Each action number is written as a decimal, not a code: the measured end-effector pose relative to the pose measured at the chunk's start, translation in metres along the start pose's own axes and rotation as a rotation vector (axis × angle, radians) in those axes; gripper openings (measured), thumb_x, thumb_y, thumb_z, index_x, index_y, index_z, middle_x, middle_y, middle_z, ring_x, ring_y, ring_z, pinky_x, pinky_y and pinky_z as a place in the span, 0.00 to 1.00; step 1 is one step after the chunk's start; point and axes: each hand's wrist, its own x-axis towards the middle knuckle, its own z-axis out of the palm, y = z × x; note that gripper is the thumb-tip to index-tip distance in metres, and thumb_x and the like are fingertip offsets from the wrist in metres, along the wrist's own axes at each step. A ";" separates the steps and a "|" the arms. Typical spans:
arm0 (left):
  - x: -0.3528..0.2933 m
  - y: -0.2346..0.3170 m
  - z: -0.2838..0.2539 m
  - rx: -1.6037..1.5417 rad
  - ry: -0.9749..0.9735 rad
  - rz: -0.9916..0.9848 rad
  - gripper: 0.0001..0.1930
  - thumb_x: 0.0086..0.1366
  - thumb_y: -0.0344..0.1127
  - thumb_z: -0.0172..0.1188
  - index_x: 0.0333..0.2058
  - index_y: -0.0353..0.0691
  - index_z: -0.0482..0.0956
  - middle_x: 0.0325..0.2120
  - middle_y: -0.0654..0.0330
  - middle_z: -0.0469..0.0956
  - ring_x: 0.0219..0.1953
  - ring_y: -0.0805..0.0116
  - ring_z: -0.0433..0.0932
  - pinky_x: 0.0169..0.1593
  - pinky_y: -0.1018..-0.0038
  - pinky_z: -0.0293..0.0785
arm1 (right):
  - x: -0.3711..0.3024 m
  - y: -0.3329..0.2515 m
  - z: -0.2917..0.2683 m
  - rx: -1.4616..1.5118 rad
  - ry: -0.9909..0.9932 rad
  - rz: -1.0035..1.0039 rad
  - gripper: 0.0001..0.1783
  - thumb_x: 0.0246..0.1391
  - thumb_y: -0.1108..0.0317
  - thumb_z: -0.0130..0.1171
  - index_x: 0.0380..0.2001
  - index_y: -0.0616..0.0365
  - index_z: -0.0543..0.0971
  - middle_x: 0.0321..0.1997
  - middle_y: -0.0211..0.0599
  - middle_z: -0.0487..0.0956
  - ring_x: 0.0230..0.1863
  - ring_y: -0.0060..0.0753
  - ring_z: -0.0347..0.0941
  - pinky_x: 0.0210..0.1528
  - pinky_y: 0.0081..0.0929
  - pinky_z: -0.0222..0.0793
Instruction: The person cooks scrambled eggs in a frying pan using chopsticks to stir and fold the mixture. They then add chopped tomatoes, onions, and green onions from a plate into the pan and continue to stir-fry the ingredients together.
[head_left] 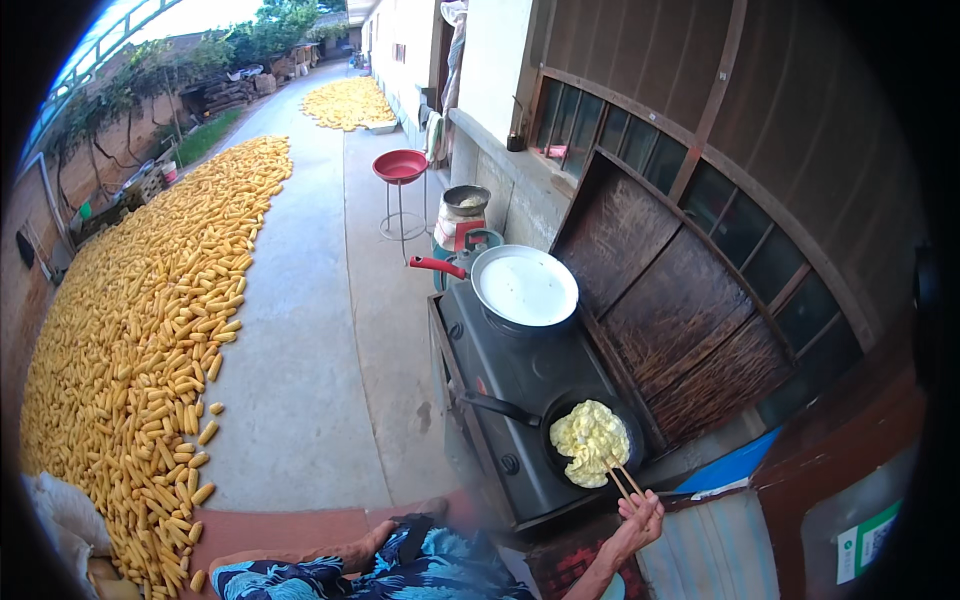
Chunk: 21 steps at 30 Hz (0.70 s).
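Note:
My right hand (640,520) is closed around a pair of wooden chopsticks (622,484) at the lower right. Their tips reach into a soft yellow mass of cooked egg (588,436), lying in a black frying pan (502,406). The pan sits on the near burner of a dark two-burner gas stove (530,365), its handle pointing left. What seems to be my left hand (378,536) rests by my blue patterned clothing; its fingers are hard to make out, and I see nothing held in it.
A white round lid or plate (525,286) covers a red-handled pan (440,267) on the far burner. A stained metal panel (670,300) leans behind the stove. Farther off stand a red basin (400,166) on a stand and a metal bowl (467,199). Corn cobs (150,340) cover the left ground.

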 end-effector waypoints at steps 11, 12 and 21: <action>-0.013 -0.011 0.000 0.001 0.006 -0.026 0.28 0.63 0.51 0.53 0.55 0.36 0.74 0.51 0.41 0.76 0.56 0.45 0.73 0.59 0.62 0.69 | -0.003 0.019 0.006 0.031 -0.009 0.021 0.19 0.68 0.58 0.50 0.45 0.66 0.78 0.32 0.45 0.81 0.24 0.28 0.78 0.25 0.16 0.74; -0.014 -0.012 0.000 -0.002 0.007 -0.029 0.28 0.63 0.51 0.53 0.55 0.35 0.74 0.51 0.41 0.76 0.56 0.45 0.73 0.59 0.62 0.69 | -0.003 0.020 0.007 0.035 0.002 0.013 0.20 0.68 0.58 0.50 0.44 0.66 0.78 0.32 0.45 0.81 0.23 0.28 0.78 0.23 0.16 0.74; -0.005 -0.007 -0.009 0.015 0.005 -0.016 0.27 0.63 0.49 0.53 0.54 0.35 0.74 0.50 0.41 0.77 0.56 0.46 0.73 0.58 0.62 0.70 | 0.001 0.021 0.009 0.013 0.049 0.056 0.20 0.68 0.57 0.51 0.44 0.65 0.78 0.32 0.43 0.82 0.23 0.30 0.79 0.24 0.17 0.74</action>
